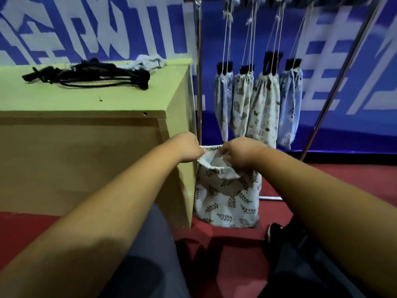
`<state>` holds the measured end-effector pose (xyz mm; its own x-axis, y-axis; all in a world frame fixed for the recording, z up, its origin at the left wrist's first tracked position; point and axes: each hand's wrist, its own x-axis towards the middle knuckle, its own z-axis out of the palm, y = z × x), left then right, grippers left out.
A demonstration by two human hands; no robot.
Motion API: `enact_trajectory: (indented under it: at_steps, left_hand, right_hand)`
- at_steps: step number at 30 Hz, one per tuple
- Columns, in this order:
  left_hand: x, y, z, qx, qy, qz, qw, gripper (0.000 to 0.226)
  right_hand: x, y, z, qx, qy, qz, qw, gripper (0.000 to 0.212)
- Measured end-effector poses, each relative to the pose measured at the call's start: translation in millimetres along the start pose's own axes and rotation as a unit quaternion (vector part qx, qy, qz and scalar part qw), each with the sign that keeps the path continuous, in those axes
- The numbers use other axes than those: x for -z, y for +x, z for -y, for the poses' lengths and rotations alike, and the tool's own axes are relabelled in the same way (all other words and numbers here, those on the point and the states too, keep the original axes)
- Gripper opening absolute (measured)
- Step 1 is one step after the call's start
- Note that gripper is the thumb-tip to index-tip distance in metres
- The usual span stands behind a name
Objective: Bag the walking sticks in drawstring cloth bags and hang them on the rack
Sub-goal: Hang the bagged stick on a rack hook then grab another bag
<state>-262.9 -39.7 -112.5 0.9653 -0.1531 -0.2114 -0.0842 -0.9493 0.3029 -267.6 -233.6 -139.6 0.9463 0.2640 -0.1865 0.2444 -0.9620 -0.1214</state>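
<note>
Dim, soft, wide-angle edge distortion

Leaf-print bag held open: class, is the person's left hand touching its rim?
Touching. The head view shows the left hand pinching the rim of the leaf-print bag, with no gap between hand and cloth.

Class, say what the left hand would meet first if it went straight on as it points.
Likely the rack pole, just past the bag it grips; depth is unclear.

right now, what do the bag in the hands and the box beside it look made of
The leaf-print bag: soft matte woven cloth, likely cotton, since it creases and gathers at its mouth. The box: pale smooth wood board, perhaps laminated; a board edge and a small hole show near its top.
</note>
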Motion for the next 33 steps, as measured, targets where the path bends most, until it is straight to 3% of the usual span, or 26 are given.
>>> enact_trajectory:
  at_steps: [7,17,19,23,33]
  left_hand:
    - [-98.3,45.2,20.8,0.009,0.026,0.100,0.995,0.037]
    - [-148.9,102.7,38.8,0.018,0.098,0.223,0.970,0.023]
    - [-157.2,112.1,40.1,0.017,0.135,0.227,0.964,0.025]
    - [-166.0,122.3,37.9,-0.012,0.208,0.195,0.959,0.019]
    - [-174.0,120.7,38.8,-0.005,0.214,0.203,0.956,0.017]
  right_hand:
    - [-107.4,31.4,-37.2,-0.023,0.043,0.053,0.997,0.018]
    - [-165.5,87.3,-42.6,-0.014,0.018,0.183,0.983,0.048]
    - [-169.2,93.6,-45.6,-0.016,0.018,0.182,0.983,0.056]
    - [-174.4,102.6,-48.1,-0.020,0.016,0.176,0.984,0.049]
    - [-186.5,107.6,-39.7,-0.028,0.006,0.176,0.984,0.049]
